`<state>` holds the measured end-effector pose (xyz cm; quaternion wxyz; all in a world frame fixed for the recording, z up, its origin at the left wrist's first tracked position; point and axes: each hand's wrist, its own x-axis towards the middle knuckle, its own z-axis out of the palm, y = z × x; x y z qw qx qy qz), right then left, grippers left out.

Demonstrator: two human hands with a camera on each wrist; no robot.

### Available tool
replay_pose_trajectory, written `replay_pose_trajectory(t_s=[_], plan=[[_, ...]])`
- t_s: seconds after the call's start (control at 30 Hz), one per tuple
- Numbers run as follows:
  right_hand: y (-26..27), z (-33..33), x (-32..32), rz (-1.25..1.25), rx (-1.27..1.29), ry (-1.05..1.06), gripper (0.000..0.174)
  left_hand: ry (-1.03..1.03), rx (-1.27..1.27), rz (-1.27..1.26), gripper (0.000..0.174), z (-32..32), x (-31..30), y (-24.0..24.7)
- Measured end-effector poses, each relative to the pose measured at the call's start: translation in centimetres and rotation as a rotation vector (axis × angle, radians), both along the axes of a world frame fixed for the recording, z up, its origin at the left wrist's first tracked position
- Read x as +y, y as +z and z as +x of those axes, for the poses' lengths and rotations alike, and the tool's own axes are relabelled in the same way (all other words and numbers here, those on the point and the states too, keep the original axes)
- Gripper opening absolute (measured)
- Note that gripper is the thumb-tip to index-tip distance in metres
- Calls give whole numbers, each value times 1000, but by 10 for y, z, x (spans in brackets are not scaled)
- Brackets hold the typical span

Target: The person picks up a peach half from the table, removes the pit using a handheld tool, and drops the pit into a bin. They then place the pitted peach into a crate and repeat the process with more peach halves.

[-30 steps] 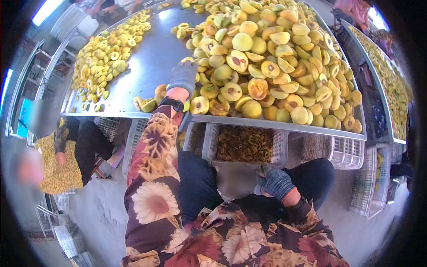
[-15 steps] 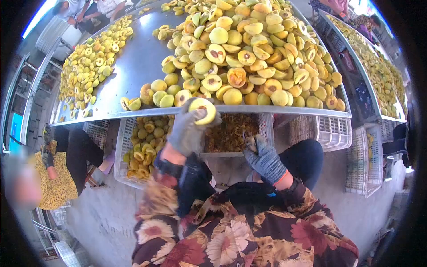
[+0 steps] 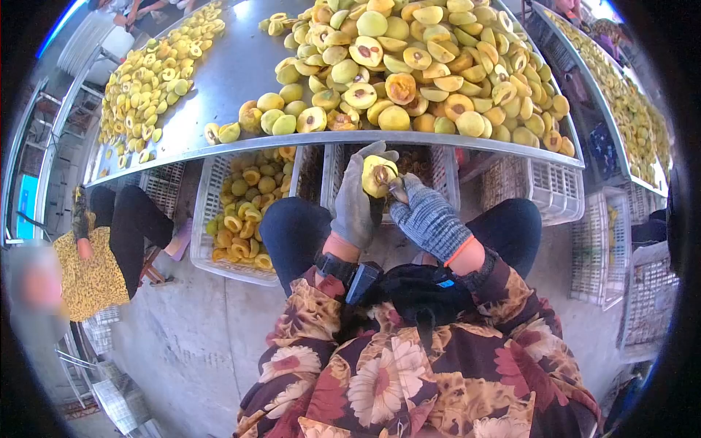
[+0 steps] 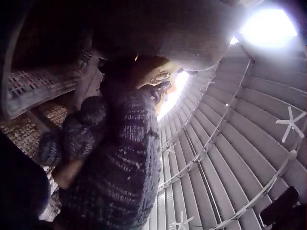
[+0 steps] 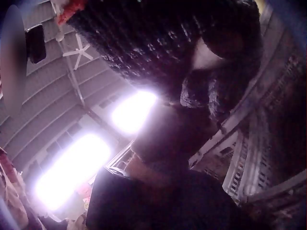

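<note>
In the head view my gloved left hand (image 3: pixel 355 201) grips a halved yellow fruit (image 3: pixel 379 176), its cut face with the brown pit turned up. My right hand (image 3: pixel 432 220), in a grey knitted glove, is curled round a small tool whose tip touches the pit. The left wrist view shows the knitted right hand (image 4: pixel 120 153) with a small metal tip (image 4: pixel 163 86) at the fruit (image 4: pixel 156 72). Dark gloves fill much of the right wrist view, where the fruit cannot be made out.
A metal table (image 3: pixel 336 139) ahead bears a large pile of fruit halves (image 3: pixel 438 66) and a smaller pile (image 3: pixel 150 87) at left. Below stand a crate of halves (image 3: pixel 244 212), a crate (image 3: pixel 330 171) behind my hands, and a white crate (image 3: pixel 558 190) at right. Another person sits at left.
My left hand has come back from the pile on the table with a fruit half and moved to the right. My right hand has risen to meet it, its tool now at the pit.
</note>
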<state>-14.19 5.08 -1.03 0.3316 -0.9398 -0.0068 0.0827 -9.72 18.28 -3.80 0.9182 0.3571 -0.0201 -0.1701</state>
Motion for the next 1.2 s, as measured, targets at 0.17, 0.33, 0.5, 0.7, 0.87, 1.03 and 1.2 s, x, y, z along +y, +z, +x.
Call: replay_pose_trajectory(t_s=[0.17,0.33,0.5,0.7,0.87,1.03,1.2], plan=[[-16,5,0,27,-31,70,44,131,-188,254,46,-1,-4,-5],[-30,7,4,-41,39,67,44,181,-104,265,46,-1,-7,-14],[-29,7,4,-85,77,137,45,175,-84,340,44,5,-1,-22],[-46,7,6,240,109,126,39,242,-182,540,52,5,1,-23],[-37,3,9,225,75,123,40,205,-67,430,62,2,-2,-24],[-35,3,4,31,191,214,44,-32,-19,416,71,10,8,-16],[-11,8,-1,191,427,247,36,-161,49,447,74,16,14,-17]])
